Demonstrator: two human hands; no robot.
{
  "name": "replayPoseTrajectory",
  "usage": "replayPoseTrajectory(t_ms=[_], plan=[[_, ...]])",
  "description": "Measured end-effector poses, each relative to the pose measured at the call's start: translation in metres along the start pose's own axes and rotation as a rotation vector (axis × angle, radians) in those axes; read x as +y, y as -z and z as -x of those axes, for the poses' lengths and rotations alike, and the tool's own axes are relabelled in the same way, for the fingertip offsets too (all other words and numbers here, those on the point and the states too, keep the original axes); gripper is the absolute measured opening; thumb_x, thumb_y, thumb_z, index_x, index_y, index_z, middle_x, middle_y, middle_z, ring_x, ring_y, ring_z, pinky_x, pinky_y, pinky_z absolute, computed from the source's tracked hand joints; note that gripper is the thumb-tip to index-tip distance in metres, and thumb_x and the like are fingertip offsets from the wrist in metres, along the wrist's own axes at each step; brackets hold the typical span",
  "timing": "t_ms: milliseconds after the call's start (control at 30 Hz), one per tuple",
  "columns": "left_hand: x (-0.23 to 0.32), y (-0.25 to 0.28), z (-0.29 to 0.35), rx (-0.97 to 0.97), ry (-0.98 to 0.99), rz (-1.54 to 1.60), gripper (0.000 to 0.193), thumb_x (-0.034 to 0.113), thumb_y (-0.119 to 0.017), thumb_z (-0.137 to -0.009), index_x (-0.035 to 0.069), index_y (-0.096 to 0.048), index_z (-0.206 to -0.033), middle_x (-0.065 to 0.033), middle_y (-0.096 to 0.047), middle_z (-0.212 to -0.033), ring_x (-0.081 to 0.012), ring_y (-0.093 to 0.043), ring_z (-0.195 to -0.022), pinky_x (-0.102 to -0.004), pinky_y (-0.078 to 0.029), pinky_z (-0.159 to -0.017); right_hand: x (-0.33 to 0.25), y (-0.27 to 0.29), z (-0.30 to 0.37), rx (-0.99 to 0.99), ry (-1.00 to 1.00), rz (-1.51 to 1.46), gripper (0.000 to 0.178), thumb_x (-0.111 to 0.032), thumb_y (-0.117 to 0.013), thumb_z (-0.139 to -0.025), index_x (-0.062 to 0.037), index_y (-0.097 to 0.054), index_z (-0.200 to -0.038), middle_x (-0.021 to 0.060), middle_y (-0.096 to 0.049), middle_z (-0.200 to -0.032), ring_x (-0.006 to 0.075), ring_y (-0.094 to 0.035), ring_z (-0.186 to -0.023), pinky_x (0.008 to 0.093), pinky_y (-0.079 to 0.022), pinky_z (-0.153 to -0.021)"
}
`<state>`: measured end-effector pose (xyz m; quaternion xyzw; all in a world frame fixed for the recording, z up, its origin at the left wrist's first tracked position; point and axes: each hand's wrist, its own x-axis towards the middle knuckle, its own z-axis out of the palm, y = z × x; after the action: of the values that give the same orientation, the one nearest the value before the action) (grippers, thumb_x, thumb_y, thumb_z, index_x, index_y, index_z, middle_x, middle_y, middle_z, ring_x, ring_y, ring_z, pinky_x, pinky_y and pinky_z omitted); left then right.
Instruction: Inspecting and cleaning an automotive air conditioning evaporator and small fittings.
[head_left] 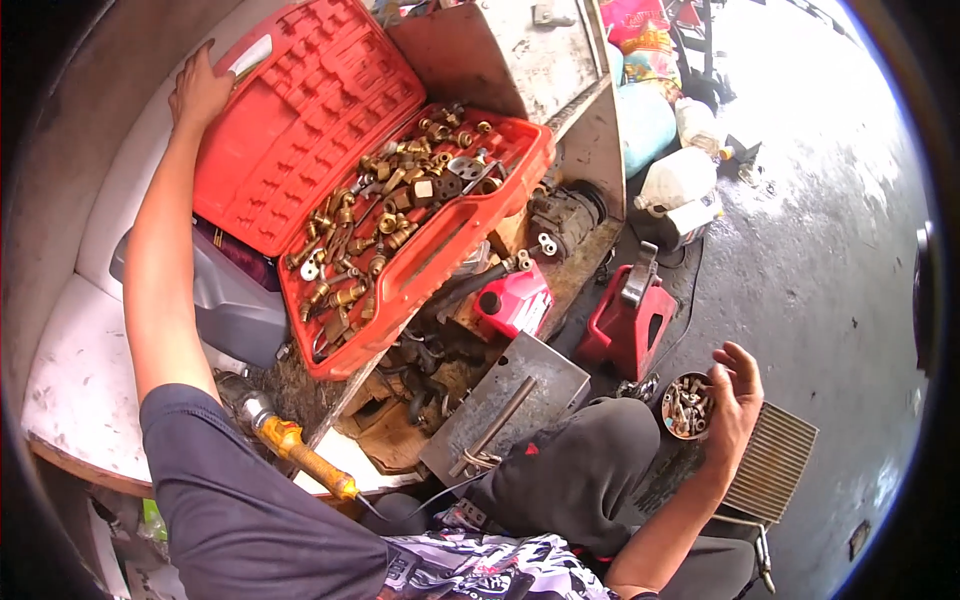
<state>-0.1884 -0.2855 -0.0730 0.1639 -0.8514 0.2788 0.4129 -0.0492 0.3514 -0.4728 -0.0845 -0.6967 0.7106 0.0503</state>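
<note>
A red plastic tool case (440, 265) lies unfolded, its base heaped with brass fittings (400, 190) and a few metal tools. My left hand (203, 92) is at the outer edge of the raised case lid (290, 130), gripping it near the handle slot; part of the fingers' hold is hidden. On the right, my right hand (735, 400) hovers in the air with loosely bent fingers apart and nothing in them. Close beside it, a round tin (685, 408) of small metal parts stands on the floor.
A yellow-handled work lamp (305, 460) with a cord lies by my left arm. Before my knee are a metal sheet (530, 390), a red bottle (515, 303) and a red jack stand (630, 320). A pleated filter (770, 460) and white jugs (680, 180) are at the right.
</note>
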Motion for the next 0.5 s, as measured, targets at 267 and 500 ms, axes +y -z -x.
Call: replayPoseTrajectory(t_ms=[267, 500], plan=[[0.018, -0.008, 0.015, -0.060, -0.233, 0.141, 0.052, 0.032, -0.046, -0.092, 0.013, -0.041, -0.140, -0.0167, -0.047, -0.139, -0.0344, -0.047, -0.126, -0.0439, -0.037, -0.104, -0.002, 0.046, -0.005, 0.185, 0.031, 0.046, 0.031, -0.014, -0.061, -0.087, -0.0096, -0.061, -0.117, 0.0022, -0.064, -0.103, 0.0099, -0.056, -0.087, 0.0252, -0.046, -0.071], [-0.063, -0.090, 0.001, -0.096, -0.050, 0.044, 0.052, 0.027, -0.049, -0.096, 0.004, -0.036, -0.140, -0.0301, -0.061, -0.105, -0.0470, -0.060, -0.094, -0.0507, -0.048, -0.075, 0.035, 0.015, -0.011, 0.072, 0.015, 0.036, 0.031, -0.011, -0.067, -0.082, -0.0009, -0.063, -0.111, 0.0076, -0.068, -0.096, 0.0147, -0.063, -0.086, 0.0301, -0.052, -0.078]])
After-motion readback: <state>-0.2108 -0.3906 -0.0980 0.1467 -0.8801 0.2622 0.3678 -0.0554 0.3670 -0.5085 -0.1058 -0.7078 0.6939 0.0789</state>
